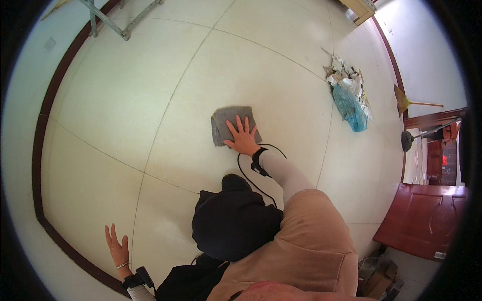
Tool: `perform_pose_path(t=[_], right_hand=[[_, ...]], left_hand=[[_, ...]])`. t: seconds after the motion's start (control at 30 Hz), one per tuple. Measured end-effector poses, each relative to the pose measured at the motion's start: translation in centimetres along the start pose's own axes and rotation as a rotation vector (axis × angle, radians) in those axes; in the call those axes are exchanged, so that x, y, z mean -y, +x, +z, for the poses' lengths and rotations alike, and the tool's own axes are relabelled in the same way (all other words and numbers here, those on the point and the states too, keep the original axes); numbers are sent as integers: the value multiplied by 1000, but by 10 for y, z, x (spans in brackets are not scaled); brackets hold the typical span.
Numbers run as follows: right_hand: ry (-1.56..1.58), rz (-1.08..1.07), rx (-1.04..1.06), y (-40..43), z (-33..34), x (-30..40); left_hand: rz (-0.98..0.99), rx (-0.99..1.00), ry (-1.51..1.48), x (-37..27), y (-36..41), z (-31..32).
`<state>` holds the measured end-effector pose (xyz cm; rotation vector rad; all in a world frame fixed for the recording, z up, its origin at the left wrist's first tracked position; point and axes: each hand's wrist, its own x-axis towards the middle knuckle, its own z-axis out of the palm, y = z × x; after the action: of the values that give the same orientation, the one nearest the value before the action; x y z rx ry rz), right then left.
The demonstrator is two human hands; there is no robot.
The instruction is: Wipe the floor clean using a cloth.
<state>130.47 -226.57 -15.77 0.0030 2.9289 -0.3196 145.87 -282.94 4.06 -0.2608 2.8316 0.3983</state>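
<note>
A folded grey cloth (234, 113) lies on the pale tiled floor (192, 113) in the middle of the view. My right hand (244, 140) rests palm down on it, fingers spread, pressing on its right part without gripping it. A black strap with a small device circles that wrist, and a black cable runs from near it over the floor towards my knee. At the lower left, my left hand (118, 247) is held away from the cloth, empty, its fingers apart. It wears a bracelet and another black strap with a device.
A heap of debris (350, 81) with a blue plastic bag (350, 109) lies at the right. Beyond it are a broom (403, 101), a mop (407, 141) and a reddish wooden door (421, 222). A metal stand (124, 34) is at the top left; cardboard boxes (380, 280) lie lower right.
</note>
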Motion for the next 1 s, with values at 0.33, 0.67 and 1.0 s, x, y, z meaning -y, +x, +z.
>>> perform_pose_path(t=[0.33, 0.67, 1.0], right_hand=[[59, 82, 56, 86, -17, 9], [79, 167, 191, 119, -50, 34], [47, 170, 176, 115, -48, 38]], left_hand=[[13, 18, 41, 13, 0, 3], [43, 22, 28, 12, 1, 4], [26, 66, 24, 16, 2, 4]])
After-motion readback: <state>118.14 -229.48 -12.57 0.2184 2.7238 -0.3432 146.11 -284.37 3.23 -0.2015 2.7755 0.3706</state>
